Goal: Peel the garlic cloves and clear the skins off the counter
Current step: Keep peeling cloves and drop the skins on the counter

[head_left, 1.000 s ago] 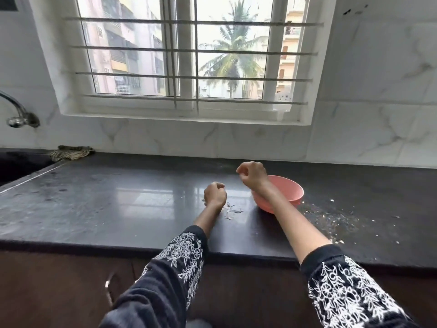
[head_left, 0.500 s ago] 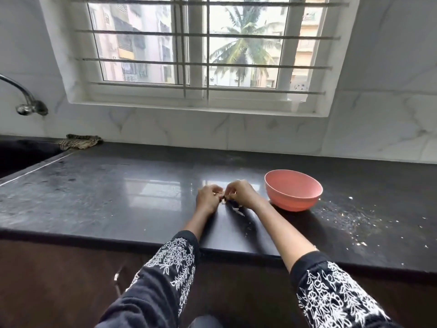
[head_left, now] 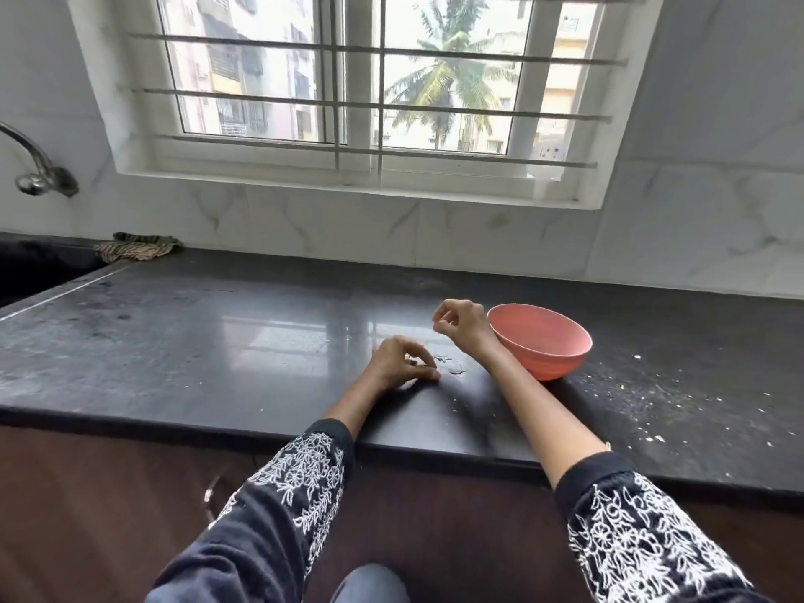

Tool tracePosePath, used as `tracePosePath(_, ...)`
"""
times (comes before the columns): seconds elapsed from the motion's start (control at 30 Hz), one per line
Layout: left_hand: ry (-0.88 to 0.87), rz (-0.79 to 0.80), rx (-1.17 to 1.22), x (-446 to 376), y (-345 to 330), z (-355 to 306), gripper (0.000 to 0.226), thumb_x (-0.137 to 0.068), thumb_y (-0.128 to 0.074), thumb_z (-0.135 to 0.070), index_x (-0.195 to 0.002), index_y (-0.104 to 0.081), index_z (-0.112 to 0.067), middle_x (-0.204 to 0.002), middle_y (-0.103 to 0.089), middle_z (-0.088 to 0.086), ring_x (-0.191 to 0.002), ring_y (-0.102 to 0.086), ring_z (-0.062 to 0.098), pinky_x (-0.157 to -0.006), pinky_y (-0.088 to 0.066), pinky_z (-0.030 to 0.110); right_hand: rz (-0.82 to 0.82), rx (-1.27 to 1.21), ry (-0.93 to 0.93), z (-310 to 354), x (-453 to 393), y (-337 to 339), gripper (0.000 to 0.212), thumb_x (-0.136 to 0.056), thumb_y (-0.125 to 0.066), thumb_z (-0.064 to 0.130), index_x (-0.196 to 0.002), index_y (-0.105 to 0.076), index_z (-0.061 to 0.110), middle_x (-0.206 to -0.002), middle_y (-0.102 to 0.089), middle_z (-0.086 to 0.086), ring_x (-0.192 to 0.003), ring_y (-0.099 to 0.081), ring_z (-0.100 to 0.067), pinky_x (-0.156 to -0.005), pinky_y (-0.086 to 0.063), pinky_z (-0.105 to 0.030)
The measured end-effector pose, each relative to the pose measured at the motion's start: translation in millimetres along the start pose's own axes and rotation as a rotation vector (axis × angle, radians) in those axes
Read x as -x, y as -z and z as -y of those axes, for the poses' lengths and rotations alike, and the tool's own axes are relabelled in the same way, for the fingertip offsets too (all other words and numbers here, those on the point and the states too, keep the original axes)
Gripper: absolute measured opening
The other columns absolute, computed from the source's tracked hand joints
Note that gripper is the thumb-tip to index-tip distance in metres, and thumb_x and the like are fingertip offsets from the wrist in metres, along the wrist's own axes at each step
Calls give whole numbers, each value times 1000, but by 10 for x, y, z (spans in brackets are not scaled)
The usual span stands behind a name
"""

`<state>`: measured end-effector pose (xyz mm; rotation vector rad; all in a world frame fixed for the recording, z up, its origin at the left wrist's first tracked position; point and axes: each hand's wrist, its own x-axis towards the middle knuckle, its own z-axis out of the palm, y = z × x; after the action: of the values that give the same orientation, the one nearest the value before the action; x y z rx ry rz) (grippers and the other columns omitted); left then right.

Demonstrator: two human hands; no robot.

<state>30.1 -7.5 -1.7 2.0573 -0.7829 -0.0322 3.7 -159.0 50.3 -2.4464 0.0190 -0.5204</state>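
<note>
Left hand (head_left: 398, 363): rested on the black counter (head_left: 182, 341), fingers curled, something small possibly pinched.
Right hand (head_left: 461, 326): raised beside the pink bowl (head_left: 539, 341), fingertips pinched together.
Garlic skins (head_left: 450, 365): lain between the hands.

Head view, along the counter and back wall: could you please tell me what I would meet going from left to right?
Tap → striped cloth → left hand → scraps of skin → right hand → pink bowl → scattered white flecks.
</note>
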Motion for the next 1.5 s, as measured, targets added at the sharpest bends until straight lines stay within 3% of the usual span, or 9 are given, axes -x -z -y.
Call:
tracePosePath(0.13, 73, -137, -99, -67, -14, 72, 21, -58, -76, -38, -77, -70, -37, -86, -74, -4, -91, -67, 14, -93, -45, 46, 64, -10, -37, 4, 30, -45, 12, -80, -65, -2, -86, -73, 5, -78, -63, -11, -50, -56, -18, -43, -41, -13)
tracePosePath(0.4, 89, -174, -157, -131, -26, 123, 8, -68, -79, -26, -75, -75, -26, -89, -73, -6, -94, -64, 14, -97, -40, 43, 77, 104, -49, -15, 49, -111, 11, -76, -71, 2, -87, -72, 1, -89, -71, -15, -80, -66, -25, -54, -36, -16)
tracePosePath(0.57, 73, -331, 40, -116, 18, 43, 16, -81, -69, -8, -96, -73, -5, -96, -72, 12, -84, -64, 14, -71, -42, 4, -35, 215, -29, 108, 32, -93, 19, -78, -55, -3, -82, -72, 4, -91, -71, -13, -90, -63, -27, -69, -39, -25)
tracePosePath(0.67, 79, -464, 69, -133, 50, 35, 19, -86, -61, -3, -103, -69, -1, -100, -70, 15, -94, -66, 21, -79, -43, 12, -102, 242, -5, 147, 51, -124, 22, -76, -49, -7, -83, -68, 0, -92, -68, -16, -91, -60, -30, -73, -39, -28)
tracePosePath(0.83, 103, -468, 112, -120, 57, -1, 29, -83, -49, 11, -103, -67, -1, -97, -71, 15, -94, -67, 23, -89, -50, 27, 126, 389, 4, 100, 94, -219, 18, -76, -53, -6, -86, -67, -1, -99, -65, -23, -94, -60, -38, -75, -46, -34)
tracePosePath(1.07, 59, -486, 187, -156, 29, -37, 25, -83, -54, 10, -101, -67, 0, -95, -70, 16, -86, -64, 16, -73, -45, 7, 163, 479, 24, 128, 111, -233, 21, -79, -52, -5, -94, -67, -2, -104, -63, -22, -96, -59, -37, -76, -45, -34)
tracePosePath(1.23, 25, -471, 291, -206, -53, -104, 22, -83, -56, 11, -101, -66, 3, -88, -68, 11, -73, -62, 9, -63, -46, 5, -88, -137, -141, 56, -31, -221, 9, -77, -65, 0, -82, -73, 1, -77, -69, -10, -65, -61, -19, -65, -48, -29)
tracePosePath(1.37, 23, -458, 420, -238, -134, -50, 9, -84, -65, 0, -90, -69, -6, -69, -66, -3, -57, -61, 10, -57, -56, 32, -150, -613, -264, 11, 92, -346, 9, -82, -64, -1, -77, -67, 5, -65, -63, -8, -48, -53, -7, -49, -42, -20)
tracePosePath(1.5, 51, -448, 513, -308, -206, -79, 8, -84, -66, -3, -90, -71, -4, -68, -67, -2, -54, -61, 2, -50, -52, 21, -223, -779, -265, -103, 78, -379, 10, -84, -63, -2, -79, -58, 6, -62, -60, -7, -39, -52, -1, -42, -40, -14)
